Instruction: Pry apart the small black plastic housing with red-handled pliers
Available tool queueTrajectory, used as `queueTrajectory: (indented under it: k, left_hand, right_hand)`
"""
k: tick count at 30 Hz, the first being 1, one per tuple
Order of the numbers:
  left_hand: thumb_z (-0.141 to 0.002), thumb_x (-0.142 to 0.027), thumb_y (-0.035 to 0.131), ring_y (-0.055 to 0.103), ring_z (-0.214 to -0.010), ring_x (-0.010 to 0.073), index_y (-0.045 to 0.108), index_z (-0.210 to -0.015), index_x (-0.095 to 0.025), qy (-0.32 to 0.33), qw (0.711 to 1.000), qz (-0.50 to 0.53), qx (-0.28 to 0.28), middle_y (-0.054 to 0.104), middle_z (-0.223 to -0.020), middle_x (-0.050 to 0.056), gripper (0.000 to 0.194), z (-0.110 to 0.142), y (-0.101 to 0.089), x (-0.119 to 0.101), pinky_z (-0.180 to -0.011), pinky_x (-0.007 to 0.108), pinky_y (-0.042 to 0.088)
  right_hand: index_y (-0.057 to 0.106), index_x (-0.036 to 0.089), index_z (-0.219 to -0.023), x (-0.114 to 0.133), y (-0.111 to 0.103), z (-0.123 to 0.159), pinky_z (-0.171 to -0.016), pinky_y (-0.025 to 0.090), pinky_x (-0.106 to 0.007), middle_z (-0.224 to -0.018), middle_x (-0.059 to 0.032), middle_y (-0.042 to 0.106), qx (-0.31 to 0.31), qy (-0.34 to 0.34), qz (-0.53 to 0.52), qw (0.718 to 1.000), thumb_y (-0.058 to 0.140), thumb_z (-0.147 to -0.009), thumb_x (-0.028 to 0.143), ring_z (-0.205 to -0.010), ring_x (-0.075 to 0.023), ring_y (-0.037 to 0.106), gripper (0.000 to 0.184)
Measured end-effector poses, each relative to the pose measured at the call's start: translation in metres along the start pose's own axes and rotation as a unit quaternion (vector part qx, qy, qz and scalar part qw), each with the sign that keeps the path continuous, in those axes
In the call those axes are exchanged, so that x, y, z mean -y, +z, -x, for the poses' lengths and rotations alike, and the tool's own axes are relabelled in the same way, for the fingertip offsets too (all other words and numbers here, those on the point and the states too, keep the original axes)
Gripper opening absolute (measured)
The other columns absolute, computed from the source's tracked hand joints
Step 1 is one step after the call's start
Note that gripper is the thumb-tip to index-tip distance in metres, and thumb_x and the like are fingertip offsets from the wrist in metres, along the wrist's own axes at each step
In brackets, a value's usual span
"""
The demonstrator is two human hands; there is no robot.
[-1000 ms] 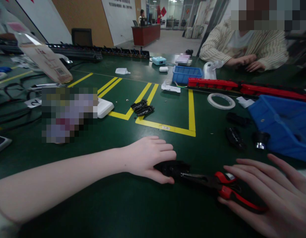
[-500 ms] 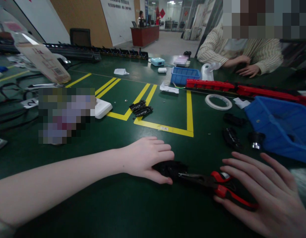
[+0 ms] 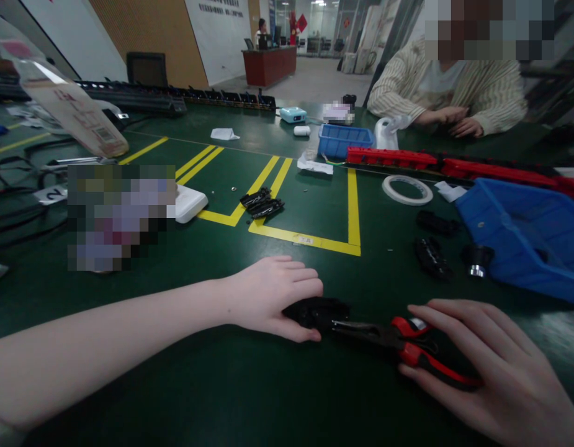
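Note:
My left hand [image 3: 280,295] is closed around a black plastic part [image 3: 317,312] low over the green tabletop; the fingers hide some of it. Long-nose pliers [image 3: 384,335] with red and black handles point left, their jaw tips touching the right end of that part. My right hand [image 3: 496,366] wraps the pliers' handles, thumb at the lower one and fingertips at the upper one. Above it lie two more black parts [image 3: 430,257], beside a black cap-like piece with a shiny metal end [image 3: 476,259].
A large blue bin [image 3: 524,242] stands at the right, near a roll of white tape [image 3: 408,189] and a long red strip [image 3: 393,158]. Several black pieces [image 3: 262,203] lie on yellow floor-style tape lines. A bottle [image 3: 67,102] leans at left. Opposite sits a person in a striped shirt [image 3: 389,93].
My right hand's fingers, stretched out and spread before, have curled in over the pliers' handles. My left hand keeps its hold on the black part. The view has shifted slightly.

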State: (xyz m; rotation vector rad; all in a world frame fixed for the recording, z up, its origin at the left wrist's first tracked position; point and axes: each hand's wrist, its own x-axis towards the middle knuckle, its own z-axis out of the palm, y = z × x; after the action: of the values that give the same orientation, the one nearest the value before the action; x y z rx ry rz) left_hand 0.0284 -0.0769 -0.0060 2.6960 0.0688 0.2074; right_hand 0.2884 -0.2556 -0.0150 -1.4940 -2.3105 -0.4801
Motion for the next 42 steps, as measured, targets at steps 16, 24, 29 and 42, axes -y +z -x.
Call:
queueTrajectory:
  k: [16,24,29,42]
  left_hand:
    - [-0.082,-0.046,0.065,0.057,-0.077,0.0129,0.056,-0.091,-0.017,-0.002,1.000,0.011,-0.006,0.062,-0.087,-0.002,0.031,0.0001,0.0004,-0.0003,-0.066,0.026,0.039]
    - [-0.082,-0.046,0.065,0.057,-0.078,0.0128,0.057,-0.091,-0.017,-0.004,1.000,0.016,-0.003,0.061,-0.087,-0.002,0.031,0.0000,-0.0001,-0.0005,-0.068,0.026,0.039]
    - [-0.082,-0.047,0.065,0.057,-0.077,0.0128,0.057,-0.091,-0.017,-0.003,1.000,0.014,-0.003,0.061,-0.087,-0.002,0.032,0.0001,0.0005,-0.0001,-0.067,0.027,0.039]
    - [-0.082,-0.048,0.065,0.056,-0.076,0.0134,0.056,-0.090,-0.017,0.003,1.000,0.000,-0.012,0.061,-0.086,-0.002,0.033,0.0001,0.0007,0.0000,-0.066,0.027,0.038]
  right_hand:
    - [0.050,0.011,-0.122,-0.0021,0.0016,0.0046,-0.072,0.053,-0.034,-0.101,-0.0119,0.061,0.003,0.035,-0.037,0.999,0.061,-0.082,0.042,-0.089,-0.0220,0.061,0.052]
    - [0.056,0.013,-0.115,-0.0003,0.0017,0.0009,-0.071,0.051,-0.033,-0.101,-0.0112,0.061,-0.006,0.020,-0.037,0.999,0.063,-0.081,0.040,-0.088,-0.0213,0.060,0.043]
    - [0.055,0.012,-0.114,0.0002,0.0015,0.0007,-0.072,0.050,-0.032,-0.101,-0.0116,0.060,-0.004,0.010,-0.037,0.999,0.062,-0.083,0.040,-0.090,-0.0208,0.059,0.043]
    - [0.055,0.012,-0.112,0.0006,0.0020,0.0004,-0.069,0.051,-0.033,-0.099,-0.0123,0.059,0.004,0.011,-0.020,1.000,0.056,-0.086,0.044,-0.088,-0.0210,0.059,0.041]
